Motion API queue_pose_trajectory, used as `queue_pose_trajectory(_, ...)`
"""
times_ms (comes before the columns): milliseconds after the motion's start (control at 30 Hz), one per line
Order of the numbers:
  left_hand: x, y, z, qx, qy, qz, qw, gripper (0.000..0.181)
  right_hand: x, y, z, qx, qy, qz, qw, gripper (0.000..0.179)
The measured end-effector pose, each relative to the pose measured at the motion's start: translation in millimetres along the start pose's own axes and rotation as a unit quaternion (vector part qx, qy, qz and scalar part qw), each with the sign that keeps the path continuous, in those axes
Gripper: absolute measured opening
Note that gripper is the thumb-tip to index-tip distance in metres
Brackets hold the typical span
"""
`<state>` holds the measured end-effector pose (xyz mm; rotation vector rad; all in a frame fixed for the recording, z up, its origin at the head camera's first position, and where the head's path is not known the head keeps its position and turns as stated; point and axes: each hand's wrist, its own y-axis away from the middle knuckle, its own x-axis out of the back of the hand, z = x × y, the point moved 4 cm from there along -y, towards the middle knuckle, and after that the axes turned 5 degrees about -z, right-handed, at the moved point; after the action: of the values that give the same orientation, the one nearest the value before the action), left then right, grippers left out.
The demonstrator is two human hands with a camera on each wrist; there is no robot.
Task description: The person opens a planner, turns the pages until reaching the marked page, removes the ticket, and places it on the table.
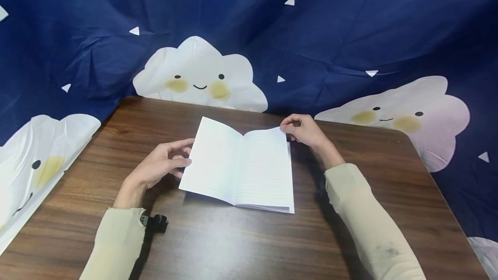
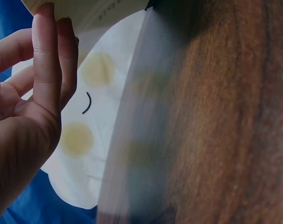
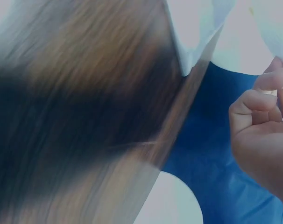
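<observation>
An open notebook [image 1: 218,159] with white, faintly lined pages lies on the brown wooden table, its left half tilted up off the surface. At its left edge my left hand [image 1: 165,163] holds the cover side, thumb at the front and fingers reaching behind. In the left wrist view, the fingers of my left hand [image 2: 48,79] reach up to the cover [image 2: 109,14], which carries blurred print. My right hand [image 1: 305,131] pinches the upper right corner of a right-hand page [image 1: 264,163], lifted a little from the sheets below. The right wrist view shows my right hand [image 3: 260,116] with thumb and forefinger together at the paper.
The wooden table [image 1: 241,249] extends around the notebook. Behind it hangs a dark blue cloth [image 1: 319,33] with smiling white clouds and small white triangles. A small black device [image 1: 157,223] is at the left wrist, beside the beige sleeve [image 1: 116,241].
</observation>
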<state>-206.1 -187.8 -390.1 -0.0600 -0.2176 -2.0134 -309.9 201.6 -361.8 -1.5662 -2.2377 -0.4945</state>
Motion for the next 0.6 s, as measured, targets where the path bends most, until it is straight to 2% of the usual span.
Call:
queue_pose_trajectory(233, -1.6, -0.1, 1.9, 0.001, 0.002, -0.006, 1.0, 0.063, -6, -2.0, -6, -0.056, -0.081, -0.005, 0.9951, 0.022)
queue_pose_trajectory(467, -1.2, -0.8, 2.5, 0.0, 0.009, -0.009, 0.9999, 0.063, -15, -6.9, -12, -0.072, -0.166, -0.002, 0.9835, 0.02)
queue_pose_trajectory(600, -0.4, -0.4, 2.0, 0.001, 0.006, -0.006, 1.0, 0.063, -22, -9.0, -13, -0.083, -0.186, -0.005, 0.979, 0.017)
